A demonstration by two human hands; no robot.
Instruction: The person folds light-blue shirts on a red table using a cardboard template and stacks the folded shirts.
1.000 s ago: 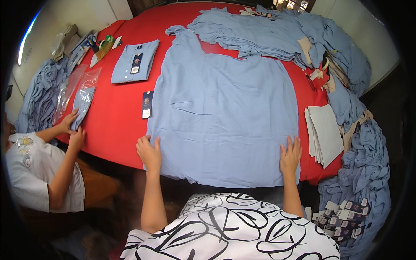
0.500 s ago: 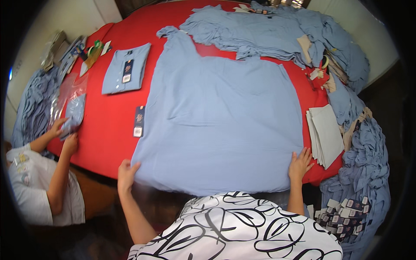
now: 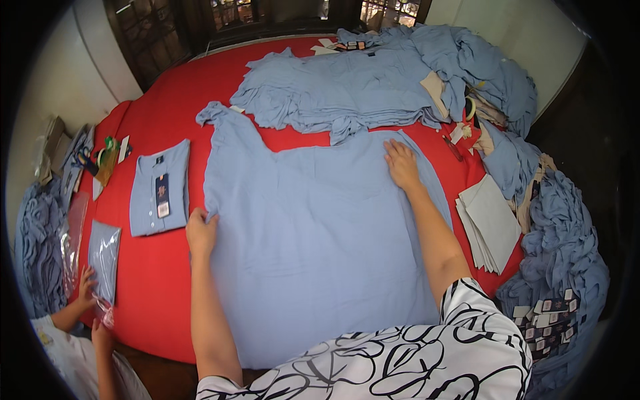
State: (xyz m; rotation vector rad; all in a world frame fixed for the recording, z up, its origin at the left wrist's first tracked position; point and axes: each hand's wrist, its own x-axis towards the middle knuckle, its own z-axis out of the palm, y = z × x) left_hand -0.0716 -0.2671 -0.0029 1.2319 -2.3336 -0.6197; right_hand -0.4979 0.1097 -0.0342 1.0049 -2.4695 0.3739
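Observation:
A light blue shirt (image 3: 313, 227) lies spread flat before me, one sleeve stretched toward the far left. My left hand (image 3: 201, 232) is closed on the shirt's left edge, fingers and thumb pinching the cloth. Near the shirt's far right corner, my right hand (image 3: 403, 168) rests open and flat on the fabric, fingers spread. Left of the shirt sits a folded blue shirt (image 3: 143, 200) with buttons, and a dark hang tag (image 3: 163, 195) lies on its front.
Red cloth (image 3: 157, 287) covers the table. Blue garments (image 3: 320, 87) are piled at the back and right. White folded sheets (image 3: 490, 223) lie at right, above hang tags (image 3: 547, 323). At left, a co-worker's hands (image 3: 87, 287) handle a plastic-bagged garment (image 3: 105, 260). Scissors (image 3: 83, 160) lie beyond.
Both my hands have moved away from me, from the shirt's near edge. The left has gone up the left side, the right to the far right corner. My view has tilted up.

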